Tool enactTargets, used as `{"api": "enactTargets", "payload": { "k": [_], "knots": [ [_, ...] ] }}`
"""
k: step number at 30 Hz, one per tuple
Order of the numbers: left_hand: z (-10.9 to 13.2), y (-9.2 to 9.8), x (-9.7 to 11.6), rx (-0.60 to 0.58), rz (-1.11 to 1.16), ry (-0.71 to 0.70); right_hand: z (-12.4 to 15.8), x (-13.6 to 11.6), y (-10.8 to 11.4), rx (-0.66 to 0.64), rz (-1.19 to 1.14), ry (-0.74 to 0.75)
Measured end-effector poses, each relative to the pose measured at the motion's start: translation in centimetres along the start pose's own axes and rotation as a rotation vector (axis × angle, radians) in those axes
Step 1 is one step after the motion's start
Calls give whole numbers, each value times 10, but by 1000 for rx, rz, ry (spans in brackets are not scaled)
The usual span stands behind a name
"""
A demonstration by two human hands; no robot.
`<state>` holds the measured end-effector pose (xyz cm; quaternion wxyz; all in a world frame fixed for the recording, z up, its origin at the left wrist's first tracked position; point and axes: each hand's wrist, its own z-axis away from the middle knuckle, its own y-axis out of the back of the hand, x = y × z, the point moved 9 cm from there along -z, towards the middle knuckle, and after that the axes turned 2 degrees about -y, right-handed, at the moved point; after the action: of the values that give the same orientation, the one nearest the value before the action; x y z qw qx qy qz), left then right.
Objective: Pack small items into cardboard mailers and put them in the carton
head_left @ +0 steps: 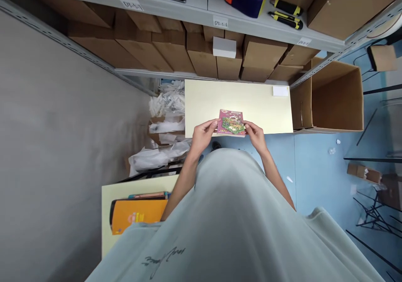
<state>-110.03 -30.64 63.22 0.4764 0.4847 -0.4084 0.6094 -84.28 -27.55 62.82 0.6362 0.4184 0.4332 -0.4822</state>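
Both ends of the pink packet (231, 122) are pinched

The left hand (203, 132) is closed on the packet's left short edge, thumb on top. The pink packet lies flat and face up, its long axis running left to right, held just over the near edge of the cream tabletop (220, 95). The right hand (255, 133) grips the opposite short edge the same way, so neither hand is nearer to it. Further right stands an open cardboard box (333, 102), well apart
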Motion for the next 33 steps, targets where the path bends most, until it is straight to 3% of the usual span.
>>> {"api": "enactTargets", "payload": {
  "k": [4, 9, 16, 19, 21, 23, 25, 28, 30, 33],
  "knots": [
    [-22, 9, -3, -19, 40, 6, -17, -5, -9, 27, 16, -8],
    [-41, 13, -17, -49, 79, 123, -40, -8, -17, 92, -9, -5],
    [-66, -9, 3, -28, 119, 212, -88, -27, -7, 25, -60, 16],
    [-78, -28, 12, 3, 86, 202, -107, -36, 8, 0, 14, 45],
    [-86, -44, 17, 42, 62, 170, -113, -47, 24, 60, 110, 108],
    [-92, -64, 21, 92, 53, 130, -113, -60, 37, 114, 185, 184],
    [-95, -87, 26, 132, 50, 91, -112, -66, 40, 75, 187, 206],
    [-95, -129, 38, 113, -7, 29, -114, -58, 41, -32, 112, 111],
    [-95, -155, 46, 46, -68, -2, -118, -46, 52, -24, 59, 24],
    [-103, -172, 47, 9, -136, -5, -128, -30, 75, -27, -71, -37]
  ]
}}
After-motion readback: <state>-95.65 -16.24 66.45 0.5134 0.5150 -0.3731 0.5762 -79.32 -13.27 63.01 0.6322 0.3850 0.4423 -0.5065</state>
